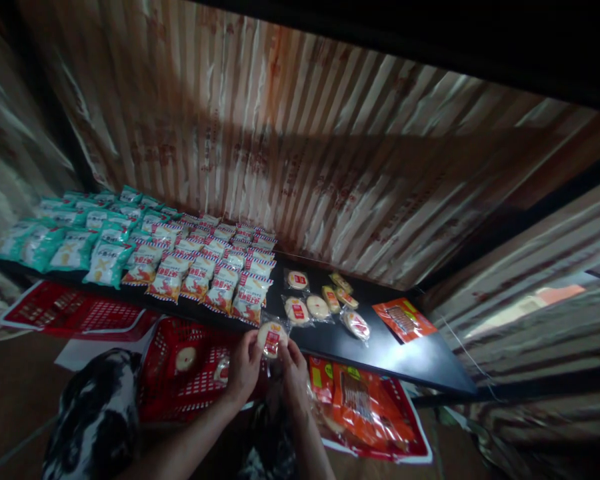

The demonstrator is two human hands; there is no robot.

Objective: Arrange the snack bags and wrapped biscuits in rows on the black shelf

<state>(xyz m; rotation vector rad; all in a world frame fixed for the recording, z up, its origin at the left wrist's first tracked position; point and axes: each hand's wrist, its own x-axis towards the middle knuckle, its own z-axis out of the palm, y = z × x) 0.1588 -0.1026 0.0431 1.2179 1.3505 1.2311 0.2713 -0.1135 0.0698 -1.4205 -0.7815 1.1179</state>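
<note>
Both my hands hold one small round cake in a clear wrapper with a red label (272, 339) at the front edge of a black shelf (420, 360). My left hand (243, 369) pinches its left side and my right hand (293, 369) pinches its right side. Just beyond on the shelf lie several more wrapped round cakes (298, 311) and yellow-wrapped pieces (331, 299). An orange flat packet (404, 319) lies further right on the shelf.
Rows of red-and-white snack bags (210, 273) and teal snack bags (75, 247) fill the shelf's left part. Below stand red plastic baskets: one (190, 373) holding round cakes, one (370, 413) holding orange packets, another (65, 310) at left. A corrugated wall rises behind.
</note>
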